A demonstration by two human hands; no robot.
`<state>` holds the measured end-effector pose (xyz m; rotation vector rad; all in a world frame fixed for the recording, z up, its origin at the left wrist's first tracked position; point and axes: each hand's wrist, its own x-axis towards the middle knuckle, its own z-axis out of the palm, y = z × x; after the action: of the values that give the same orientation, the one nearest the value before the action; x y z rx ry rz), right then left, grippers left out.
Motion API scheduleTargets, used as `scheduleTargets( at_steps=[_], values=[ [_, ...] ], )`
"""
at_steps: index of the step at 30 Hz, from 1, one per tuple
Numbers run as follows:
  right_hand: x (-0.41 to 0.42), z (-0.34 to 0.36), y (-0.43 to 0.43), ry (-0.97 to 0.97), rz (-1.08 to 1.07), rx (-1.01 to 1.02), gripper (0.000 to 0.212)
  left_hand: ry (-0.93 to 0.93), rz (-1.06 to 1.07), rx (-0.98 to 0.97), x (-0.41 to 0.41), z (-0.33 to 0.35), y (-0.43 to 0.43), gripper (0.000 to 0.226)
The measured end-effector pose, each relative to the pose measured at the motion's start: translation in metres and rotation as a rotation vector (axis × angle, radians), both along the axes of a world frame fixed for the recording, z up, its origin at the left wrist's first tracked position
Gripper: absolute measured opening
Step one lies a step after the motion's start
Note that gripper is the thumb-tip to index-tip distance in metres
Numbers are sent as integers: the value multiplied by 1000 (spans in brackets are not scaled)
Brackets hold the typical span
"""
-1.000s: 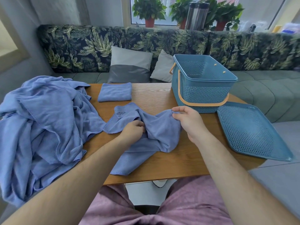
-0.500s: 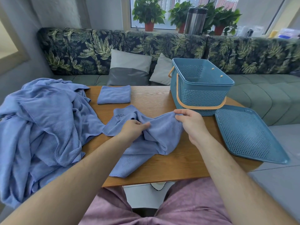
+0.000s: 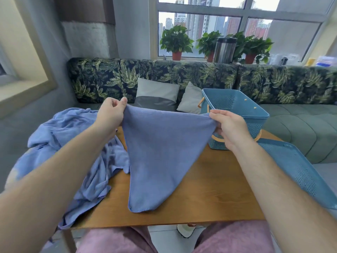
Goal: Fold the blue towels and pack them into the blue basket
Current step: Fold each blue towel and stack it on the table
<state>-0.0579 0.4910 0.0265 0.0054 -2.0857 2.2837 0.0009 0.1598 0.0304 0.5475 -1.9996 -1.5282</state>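
Both hands pinch a blue towel (image 3: 160,152) by its top corners, left hand (image 3: 109,114) and right hand (image 3: 229,128), above the wooden table (image 3: 209,194). Blue basket (image 3: 242,114) behind looks empty, unfolded towels (image 3: 73,143) heaped left.

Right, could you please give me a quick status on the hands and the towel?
Left hand and right hand each pinch a top corner. Towel held up over table, unfolded. Basket open behind right hand; nothing blocking.

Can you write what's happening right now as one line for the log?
step: spreading towel | left hand: pinches corner | right hand: pinches corner | towel: hanging over table | basket: no towel visible inside
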Motion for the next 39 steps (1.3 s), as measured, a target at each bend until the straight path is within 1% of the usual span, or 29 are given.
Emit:
scheduleTargets(
  at_steps=[2,5,8,10,11,12,14,17,20,23,25,26,28,30,31,33,34,36,39],
  values=[
    [-1,20,-3,26,30,-12,9,17,34,-71,-2,19,-10,36],
    [-3,47,-7,43,105,-47,13,44,37,-83,-4,46,-15,31],
    [0,71,-9,41,194,-59,19,85,16,10,-5,67,-19,35],
    [3,81,-9,77,169,-32,22,128,-58,114,-2,78,-23,41],
    [5,85,-7,105,139,-8,24,138,-115,153,1,83,-23,41],
    [7,88,-6,137,111,14,27,146,-169,176,3,86,-24,36],
    [12,93,-3,198,111,21,33,150,-225,195,13,92,-20,17],
    [22,98,1,235,206,-37,41,157,-227,207,31,98,-13,2],
    [34,104,5,262,298,-138,43,156,-256,222,45,104,-11,10],
    [39,109,9,348,287,-178,31,199,-321,259,53,108,-9,21],
    [36,109,9,400,236,-83,25,171,-369,211,54,107,-7,24],
    [34,108,9,426,199,23,26,145,-376,172,53,106,-6,26],
    [26,104,8,456,120,297,33,95,-349,68,48,102,-8,32],
    [17,99,3,473,68,546,38,27,-275,-123,36,93,-12,35],
    [11,97,0,489,47,655,35,-10,-226,-241,28,88,-13,33],
    [-3,93,-8,517,25,834,24,-67,-129,-452,12,80,-14,22],
    [-11,92,-12,527,21,893,20,-82,-101,-524,4,77,-15,15],
    [-29,94,-19,527,-14,938,21,-73,-82,-616,-13,78,-18,4],
    [-49,106,-24,521,-111,884,27,16,-52,-656,-37,92,-29,3]
  ],
)
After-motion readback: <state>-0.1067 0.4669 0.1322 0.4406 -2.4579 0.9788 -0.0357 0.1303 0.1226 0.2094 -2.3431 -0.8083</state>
